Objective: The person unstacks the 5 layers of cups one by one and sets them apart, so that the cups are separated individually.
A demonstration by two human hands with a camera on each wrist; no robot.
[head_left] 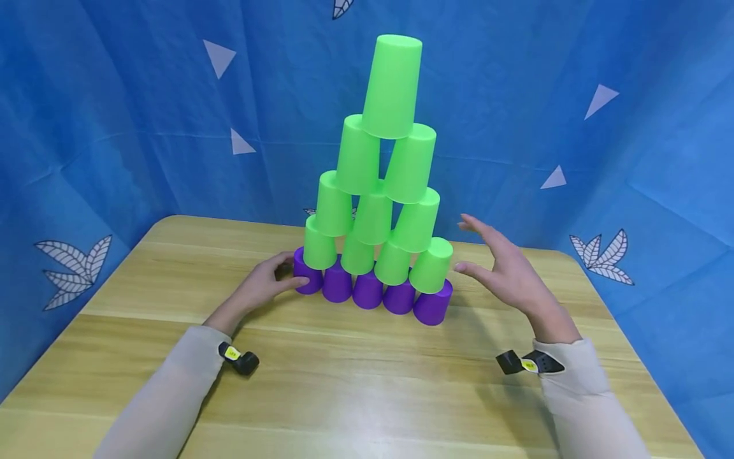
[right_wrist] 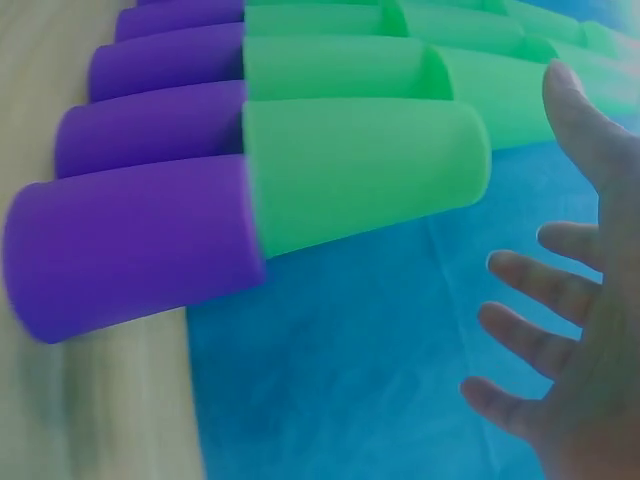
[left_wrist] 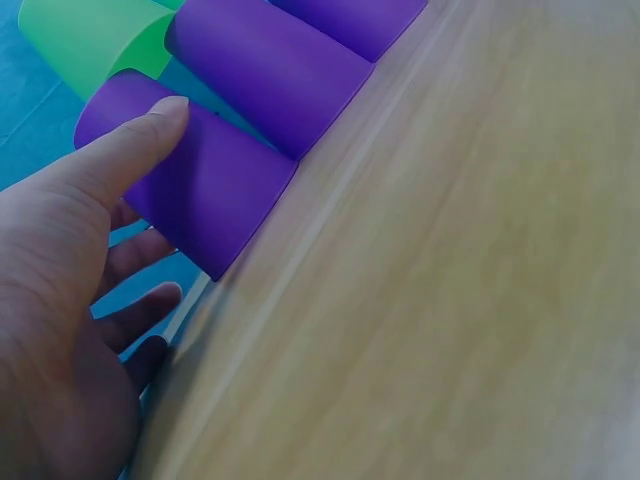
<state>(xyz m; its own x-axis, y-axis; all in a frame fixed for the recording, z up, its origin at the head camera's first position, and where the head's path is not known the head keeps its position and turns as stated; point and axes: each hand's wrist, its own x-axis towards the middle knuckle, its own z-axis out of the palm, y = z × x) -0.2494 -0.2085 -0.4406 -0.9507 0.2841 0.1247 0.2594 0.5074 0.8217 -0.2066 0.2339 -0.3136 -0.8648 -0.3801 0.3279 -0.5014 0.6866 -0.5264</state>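
A tall pyramid of upside-down cups stands on the table: a bottom row of several purple cups, with rows of green cups narrowing to a single green cup on top. At the left end of the bottom row, my left hand holds the outermost purple cup, thumb on its front and index finger reaching behind it, partly hidden. My right hand is raised to the right of the stack, fingers spread and apart from the cups; the nearest is a green cup above the right-end purple cup.
The wooden table stretches in front of the stack and to both sides. Behind it hangs a blue cloth printed with leaves and triangles. Each wrist carries a small black camera on a strap.
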